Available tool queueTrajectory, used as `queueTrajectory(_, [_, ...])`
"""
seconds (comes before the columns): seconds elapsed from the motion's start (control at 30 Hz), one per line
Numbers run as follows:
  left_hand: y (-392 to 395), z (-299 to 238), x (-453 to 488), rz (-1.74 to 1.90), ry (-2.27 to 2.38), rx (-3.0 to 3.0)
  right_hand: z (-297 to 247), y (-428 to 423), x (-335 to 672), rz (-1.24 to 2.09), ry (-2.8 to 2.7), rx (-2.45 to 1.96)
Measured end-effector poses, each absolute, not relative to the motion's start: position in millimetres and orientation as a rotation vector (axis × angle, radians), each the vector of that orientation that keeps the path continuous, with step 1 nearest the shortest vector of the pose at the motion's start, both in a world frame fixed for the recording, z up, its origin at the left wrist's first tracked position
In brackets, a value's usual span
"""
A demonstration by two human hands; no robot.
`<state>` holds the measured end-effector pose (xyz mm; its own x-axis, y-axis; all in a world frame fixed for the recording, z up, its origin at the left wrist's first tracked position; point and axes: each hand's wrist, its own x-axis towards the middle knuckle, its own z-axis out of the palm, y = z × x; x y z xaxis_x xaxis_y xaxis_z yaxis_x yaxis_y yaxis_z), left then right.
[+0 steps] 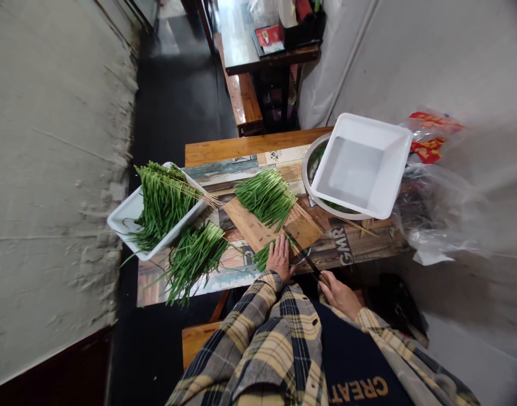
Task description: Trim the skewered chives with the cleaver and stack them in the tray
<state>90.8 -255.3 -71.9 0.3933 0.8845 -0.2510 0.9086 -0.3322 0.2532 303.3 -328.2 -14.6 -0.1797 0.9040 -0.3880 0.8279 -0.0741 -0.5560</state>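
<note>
My left hand (279, 256) presses down on a small bunch of garlic chives (262, 258) at the near edge of a wooden cutting board (250, 225), fingers over the stalks. A knife (306, 255) is in my right hand (340, 294), its blade reaching up-left to the board beside my left fingers. Behind the hands, a row of chives on bamboo skewers (267, 196) lies across the board. How far the blade is into the chives is too small to tell.
Left, a white tray (127, 217) holds skewered chives (163, 203); loose chives (197, 256) lie beside it. On the right, an empty white tub (366, 163) rests over a metal bowl (311, 152) with greens inside. Bare skewers (360, 226) and plastic bags (436, 208) are near it.
</note>
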Motion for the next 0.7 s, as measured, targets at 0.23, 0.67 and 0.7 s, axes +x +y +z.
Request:
queueTrajectory(0.23, [-253.1,-73.3,88.0,-0.092,1.527,2.305,-14.6,-324.0,306.9,1.206,-2.1,-1.943])
queueTrajectory(0.67, [-251.5,-75.1,89.2,-0.135,1.521,2.297,-27.8,-309.5,298.1,1.273,-2.139,-1.931])
queueTrajectory(0.7, [-252.0,-75.0,89.2,-0.134,1.523,2.301,-28.6,-310.5,299.5,1.272,-2.12,-1.928])
